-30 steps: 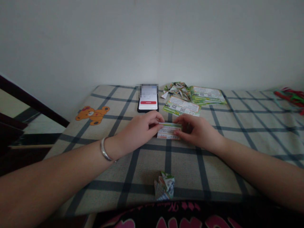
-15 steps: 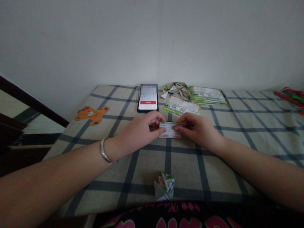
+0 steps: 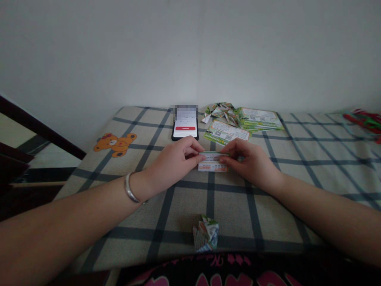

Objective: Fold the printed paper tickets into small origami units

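A small folded paper slip, white with print and a green top edge, is held up between both hands just above the checked cloth. My left hand pinches its left side with thumb and fingers. At the opposite side, my right hand grips it the same way, thumb in front. Behind the hands lies a flat printed leaflet in green and white. A folded paper piece made of similar printed paper stands near the table's front edge.
A phone with a lit screen lies near the wall. Beside it are several folded paper pieces and a stack of leaflets. A bear picture is at the left of the tablecloth. Red and green items lie far right.
Both hands have shifted very slightly up and away with the paper slip. My left thumb has slid toward its left edge, showing more print. Everything else stays put.
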The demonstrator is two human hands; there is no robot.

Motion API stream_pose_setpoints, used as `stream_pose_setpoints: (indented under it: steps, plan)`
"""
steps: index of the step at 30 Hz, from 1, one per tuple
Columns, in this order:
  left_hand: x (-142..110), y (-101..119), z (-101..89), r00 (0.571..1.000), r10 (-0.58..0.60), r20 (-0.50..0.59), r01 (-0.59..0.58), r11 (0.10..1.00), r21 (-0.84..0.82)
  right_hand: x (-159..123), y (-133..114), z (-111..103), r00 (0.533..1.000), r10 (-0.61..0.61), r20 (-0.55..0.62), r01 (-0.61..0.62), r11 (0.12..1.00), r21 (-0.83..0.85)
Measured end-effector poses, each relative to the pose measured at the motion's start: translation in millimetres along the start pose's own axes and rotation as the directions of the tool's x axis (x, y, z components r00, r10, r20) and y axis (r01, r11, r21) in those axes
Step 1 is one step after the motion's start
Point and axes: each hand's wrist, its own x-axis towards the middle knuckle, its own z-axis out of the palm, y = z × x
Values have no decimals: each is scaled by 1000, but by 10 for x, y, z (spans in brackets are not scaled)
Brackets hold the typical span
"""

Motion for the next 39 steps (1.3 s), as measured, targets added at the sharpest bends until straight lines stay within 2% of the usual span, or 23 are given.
stream_pose_setpoints:
  steps: [6,11,16,19,21,28,33,39]
  plan:
    - [9,4,3,1000,3,-25,-3,1000,-8,7,18,16,999,12,-36,-11,999,38]
    - [4,34,-9,1000,7,1,-7,999,48,9,38,22,998,55,6,-55,997,45]
    - [24,32,-49,998,62,12,-63,966,250,21,47,32,993,101,67,-105,993,59]
    - [58,16,-67,986,164,-13,-141,884,446,30,47,36,990,113,80,-116,992,42]
    - [75,13,-69,981,194,-16,-158,843,514,35,46,36,989,116,89,-119,993,19]
    - [67,46,-45,991,133,-13,-105,832,545,61,33,38,989,100,110,-87,990,-113]
    - [57,41,-37,979,201,34,-185,805,563,74,33,38,991,59,122,-37,984,-175]
    - [80,17,-40,974,206,95,-224,806,548,88,62,31,990,22,140,10,975,-220]
